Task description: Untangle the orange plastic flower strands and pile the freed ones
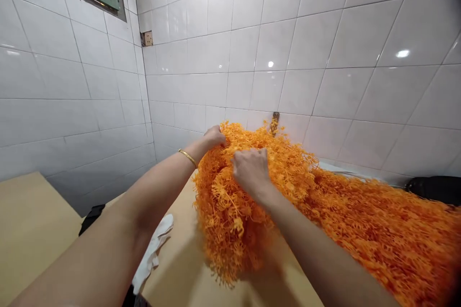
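Surrounding the orange tangle [234, 220] are a white cloth [153, 249], tiled wall [273, 33], black object [432, 189].

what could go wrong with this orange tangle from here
The tangled orange strands could catch on the gold bangle near the left hand, so it may be worth watching that wrist. A hard pull by the right hand might also tighten the knots, since the mass runs on unbroken to the right and looks heavily interlocked.
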A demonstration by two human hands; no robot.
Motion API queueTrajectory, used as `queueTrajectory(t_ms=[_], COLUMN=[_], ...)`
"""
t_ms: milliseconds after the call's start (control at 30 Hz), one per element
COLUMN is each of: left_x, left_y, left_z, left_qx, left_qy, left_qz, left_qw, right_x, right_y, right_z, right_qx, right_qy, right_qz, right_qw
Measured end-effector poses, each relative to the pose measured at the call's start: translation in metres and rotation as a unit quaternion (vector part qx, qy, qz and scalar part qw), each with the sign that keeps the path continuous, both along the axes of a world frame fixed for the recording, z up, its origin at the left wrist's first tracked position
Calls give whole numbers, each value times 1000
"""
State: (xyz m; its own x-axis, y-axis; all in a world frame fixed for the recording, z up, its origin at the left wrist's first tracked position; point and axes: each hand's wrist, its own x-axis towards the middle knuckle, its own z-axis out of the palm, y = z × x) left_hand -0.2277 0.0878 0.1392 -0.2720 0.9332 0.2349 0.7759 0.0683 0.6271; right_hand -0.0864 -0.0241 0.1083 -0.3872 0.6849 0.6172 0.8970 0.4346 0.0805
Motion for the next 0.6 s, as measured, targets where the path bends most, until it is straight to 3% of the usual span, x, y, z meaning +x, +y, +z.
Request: queueTrajectory(t_ms=[167, 300, 433, 600], left_x=[-26, -47, -57, -60], left_y=[18, 29, 39, 45], left_z=[-32, -63, -82, -91], left_qx=[-17, -14, 9, 14], left_qy=[6, -9, -22, -27], left_qz=[74, 107, 130, 148], left_qw=[997, 994, 991, 989], right_x=[2, 48, 111, 165], right_y=[-61, -91, -105, -127], right_z=[-24, -65, -104, -124], right_qx=[-9, 3, 36, 53], right_qy=[-65, -20, 57, 33], right_qz=[148, 226, 222, 189], right_qw=[987, 974, 973, 980])
